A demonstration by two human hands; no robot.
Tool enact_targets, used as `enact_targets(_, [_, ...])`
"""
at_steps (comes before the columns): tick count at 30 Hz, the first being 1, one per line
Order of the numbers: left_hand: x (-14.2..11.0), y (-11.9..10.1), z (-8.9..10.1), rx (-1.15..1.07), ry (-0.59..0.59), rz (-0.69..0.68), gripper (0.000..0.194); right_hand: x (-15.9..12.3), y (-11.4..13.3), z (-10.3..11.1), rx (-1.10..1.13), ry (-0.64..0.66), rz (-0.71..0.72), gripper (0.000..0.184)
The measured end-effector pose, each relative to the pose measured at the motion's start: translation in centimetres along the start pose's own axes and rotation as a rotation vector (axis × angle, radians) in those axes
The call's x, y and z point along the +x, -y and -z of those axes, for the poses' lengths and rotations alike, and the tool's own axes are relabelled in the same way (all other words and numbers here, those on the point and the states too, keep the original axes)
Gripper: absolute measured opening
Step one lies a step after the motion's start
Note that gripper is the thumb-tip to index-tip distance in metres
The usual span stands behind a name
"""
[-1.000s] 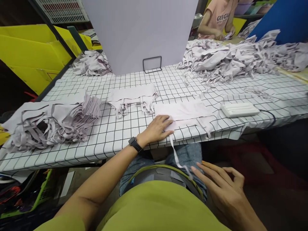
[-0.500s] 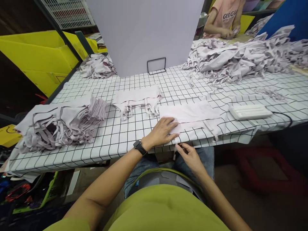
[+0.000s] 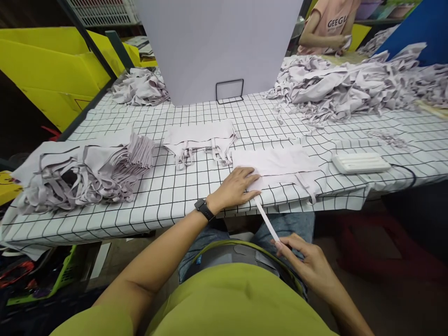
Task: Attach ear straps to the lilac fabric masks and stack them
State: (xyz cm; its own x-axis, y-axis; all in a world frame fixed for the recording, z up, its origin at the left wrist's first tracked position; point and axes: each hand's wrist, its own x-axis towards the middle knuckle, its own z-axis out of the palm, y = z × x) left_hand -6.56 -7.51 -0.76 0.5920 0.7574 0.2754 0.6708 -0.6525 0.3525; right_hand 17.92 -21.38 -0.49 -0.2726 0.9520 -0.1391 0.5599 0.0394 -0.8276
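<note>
A pale pinkish-white fabric piece with straps (image 3: pixel 280 161) lies flat along the near side of the table. My left hand (image 3: pixel 240 185), with a black watch (image 3: pixel 204 210) on its wrist, rests flat on the left end of this piece, fingers spread. From under that hand a narrow fabric strap (image 3: pixel 267 222) runs taut over the table edge. My right hand (image 3: pixel 297 252) pinches the strap's lower end above my lap. A second strap (image 3: pixel 305 187) hangs loosely at the piece's right side. Another strapped piece (image 3: pixel 199 134) lies behind and to the left.
A stack of strapped pieces (image 3: pixel 87 170) sits at the left. Fabric heaps (image 3: pixel 343 88) lie at the back right, near a person in a pink shirt (image 3: pixel 327 28). A white corded device (image 3: pixel 360 163) is at right; a grey panel (image 3: pixel 220 46) stands behind the gridded tablecloth (image 3: pixel 154 205).
My right hand has moved down and toward me, drawing the strap out straight from the table edge. My left hand stays on the fabric piece.
</note>
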Motion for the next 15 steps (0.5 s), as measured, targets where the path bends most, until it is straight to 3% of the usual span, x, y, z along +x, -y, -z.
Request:
enact_targets(6, [0.0, 0.4, -0.2, -0.025, 0.005, -0.003, 0.049, -3.4, -1.4, 1.5, 0.063, 0.030, -0.153, 0.044])
enact_targets(10, [0.0, 0.5, -0.2, -0.026, 0.001, -0.013, 0.048, -5.0, -0.6, 2.5, 0.177, -0.003, -0.260, 0.055])
enact_targets(15, [-0.1, 0.5, 0.0, -0.032, -0.011, -0.022, 0.049, -6.7, 1.8, 3.8, 0.391, -0.195, -0.345, 0.035])
